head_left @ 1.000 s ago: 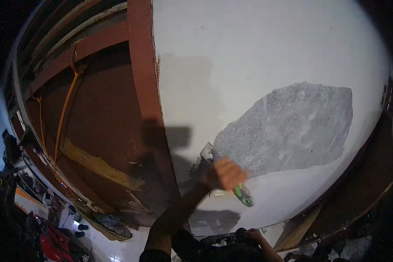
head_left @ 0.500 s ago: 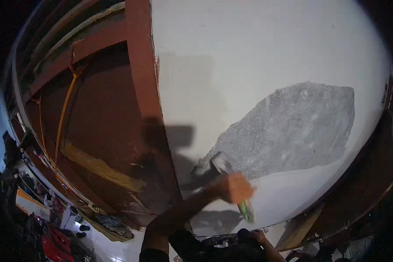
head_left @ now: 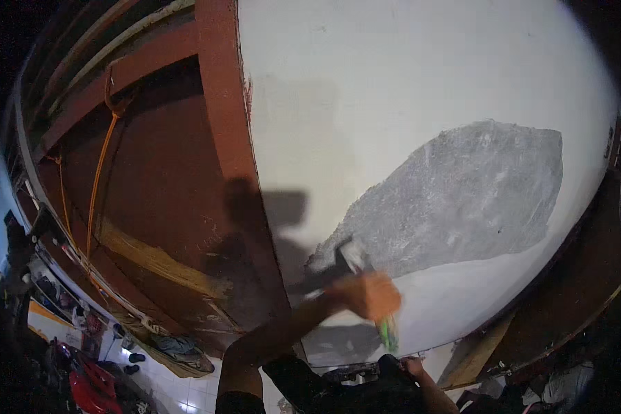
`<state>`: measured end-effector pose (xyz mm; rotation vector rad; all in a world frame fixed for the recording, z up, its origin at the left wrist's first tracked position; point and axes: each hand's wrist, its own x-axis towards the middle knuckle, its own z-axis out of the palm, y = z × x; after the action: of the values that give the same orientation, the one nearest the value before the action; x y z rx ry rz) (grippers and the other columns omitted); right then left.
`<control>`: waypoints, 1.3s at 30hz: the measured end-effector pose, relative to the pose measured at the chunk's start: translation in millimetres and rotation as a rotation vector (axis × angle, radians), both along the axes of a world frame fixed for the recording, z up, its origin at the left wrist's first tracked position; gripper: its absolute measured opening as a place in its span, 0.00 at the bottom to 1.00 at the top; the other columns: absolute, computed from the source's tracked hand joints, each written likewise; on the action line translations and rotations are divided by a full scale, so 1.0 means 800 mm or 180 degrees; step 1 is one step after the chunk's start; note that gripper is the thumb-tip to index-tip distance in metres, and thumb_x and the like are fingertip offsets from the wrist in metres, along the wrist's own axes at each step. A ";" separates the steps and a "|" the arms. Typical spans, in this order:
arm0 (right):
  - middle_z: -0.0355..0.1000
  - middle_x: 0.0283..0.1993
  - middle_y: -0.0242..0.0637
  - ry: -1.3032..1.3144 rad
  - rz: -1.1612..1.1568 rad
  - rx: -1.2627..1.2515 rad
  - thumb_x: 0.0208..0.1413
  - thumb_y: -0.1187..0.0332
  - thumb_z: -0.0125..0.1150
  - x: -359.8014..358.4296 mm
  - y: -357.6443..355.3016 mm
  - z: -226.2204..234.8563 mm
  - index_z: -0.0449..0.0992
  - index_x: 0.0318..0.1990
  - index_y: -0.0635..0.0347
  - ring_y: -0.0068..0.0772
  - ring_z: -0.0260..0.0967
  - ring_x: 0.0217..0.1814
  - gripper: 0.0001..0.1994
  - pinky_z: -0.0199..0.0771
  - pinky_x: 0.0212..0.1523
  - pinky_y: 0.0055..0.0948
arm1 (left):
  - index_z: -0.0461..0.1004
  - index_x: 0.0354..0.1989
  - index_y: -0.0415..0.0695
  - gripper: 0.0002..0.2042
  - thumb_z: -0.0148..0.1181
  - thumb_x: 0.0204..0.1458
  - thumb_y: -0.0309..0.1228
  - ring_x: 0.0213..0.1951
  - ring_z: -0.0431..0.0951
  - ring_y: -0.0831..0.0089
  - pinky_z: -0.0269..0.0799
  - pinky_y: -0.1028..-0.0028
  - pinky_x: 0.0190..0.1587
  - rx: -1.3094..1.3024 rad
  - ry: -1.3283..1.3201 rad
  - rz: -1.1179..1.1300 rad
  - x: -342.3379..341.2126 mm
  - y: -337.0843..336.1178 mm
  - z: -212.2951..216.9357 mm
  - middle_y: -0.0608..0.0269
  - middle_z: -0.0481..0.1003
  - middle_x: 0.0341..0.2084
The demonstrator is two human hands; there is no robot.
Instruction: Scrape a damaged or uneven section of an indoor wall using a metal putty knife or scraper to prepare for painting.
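Grey bare plaster, a big rough patch point(head_left: 462, 200), sits in the middle of the white painted wall point(head_left: 393, 83), and that patch is our landmark. Right at its lower left corner the left hand point(head_left: 366, 295) is raised, blurred by motion, fingers wrapped around a scraper with a green handle point(head_left: 389, 334); the handle pokes out below the fist, and the pale metal blade point(head_left: 352, 255) lies against the wall just where grey meets white. The forearm rises from the bottom edge, below and left of the patch. The right hand point(head_left: 412, 366) is low down, directly under the patch's lower left corner, resting on something dark (too dim to say what), and whether it is gripping I cannot tell. Left of the patch, a shadow of the arm and tool falls across the white paint. Further left stands a reddish-brown painted post point(head_left: 224, 103), and beyond it a dark red panel point(head_left: 165, 193) with an orange cord point(head_left: 98, 179) hanging down it. Far below and left of the patch, a white tiled floor point(head_left: 186, 393) shows.
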<state>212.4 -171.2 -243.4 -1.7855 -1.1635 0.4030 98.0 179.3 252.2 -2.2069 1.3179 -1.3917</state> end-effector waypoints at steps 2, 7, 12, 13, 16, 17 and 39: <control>0.71 0.22 0.39 0.1533 -0.0676 0.0085 0.46 0.67 0.51 0.005 -0.026 -0.017 0.72 0.28 0.69 0.25 0.66 0.20 0.11 0.66 0.22 0.24 | 0.64 0.12 0.46 0.07 0.55 0.35 0.28 0.14 0.61 0.78 0.55 0.79 0.16 0.0043 -0.0384 0.0182 0.016 0.009 -0.003 0.70 0.59 0.10; 0.70 0.21 0.39 0.3454 -0.1799 0.0270 0.47 0.70 0.54 0.011 0.003 0.057 0.69 0.27 0.64 0.25 0.68 0.20 0.06 0.66 0.19 0.22 | 0.64 0.14 0.43 0.06 0.57 0.31 0.24 0.15 0.64 0.73 0.56 0.74 0.18 -0.1743 0.0270 -0.0603 0.001 -0.038 -0.081 0.64 0.64 0.12; 0.68 0.26 0.30 0.0451 -0.0666 0.0729 0.45 0.68 0.60 -0.070 0.137 0.369 0.69 0.31 0.63 0.26 0.67 0.31 0.09 0.67 0.33 0.23 | 0.70 0.29 0.36 0.11 0.60 0.39 0.29 0.26 0.70 0.75 0.65 0.72 0.30 -0.5370 0.3855 0.1220 -0.052 -0.101 -0.227 0.57 0.72 0.23; 0.68 0.26 0.31 0.0208 -0.0404 0.0905 0.45 0.69 0.60 -0.086 0.157 0.402 0.69 0.32 0.63 0.26 0.67 0.32 0.09 0.65 0.36 0.24 | 0.70 0.29 0.36 0.11 0.60 0.39 0.29 0.26 0.70 0.75 0.65 0.72 0.30 -0.5353 0.3865 0.1193 -0.044 -0.115 -0.249 0.57 0.72 0.23; 0.68 0.25 0.31 0.0373 0.0027 0.0660 0.45 0.72 0.60 -0.124 0.200 0.465 0.69 0.30 0.64 0.26 0.65 0.32 0.07 0.64 0.38 0.24 | 0.68 0.38 0.37 0.16 0.59 0.41 0.30 0.32 0.69 0.74 0.65 0.72 0.34 -0.6530 0.2900 -0.0095 -0.019 -0.144 -0.294 0.57 0.70 0.29; 0.67 0.24 0.32 0.0745 0.0170 0.0274 0.45 0.73 0.59 -0.129 0.208 0.476 0.69 0.28 0.64 0.25 0.65 0.33 0.06 0.63 0.38 0.24 | 0.66 0.38 0.37 0.16 0.58 0.40 0.28 0.34 0.69 0.71 0.64 0.71 0.36 -0.5815 0.2916 0.0112 -0.026 -0.133 -0.285 0.57 0.69 0.30; 0.56 0.17 0.27 -0.0424 -0.1066 0.2397 0.45 0.64 0.50 -0.160 0.223 0.631 0.59 0.19 0.52 0.23 0.55 0.14 0.09 0.59 0.15 0.29 | 0.71 0.33 0.42 0.21 0.48 0.48 0.50 0.39 0.69 0.59 0.64 0.62 0.41 -0.3894 0.4009 0.2715 -0.084 -0.129 -0.352 0.51 0.69 0.34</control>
<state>84.7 7.6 261.4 -1.3022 -0.9069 -0.3274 30.7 76.4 -29.5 -3.8468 -0.8958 -0.2468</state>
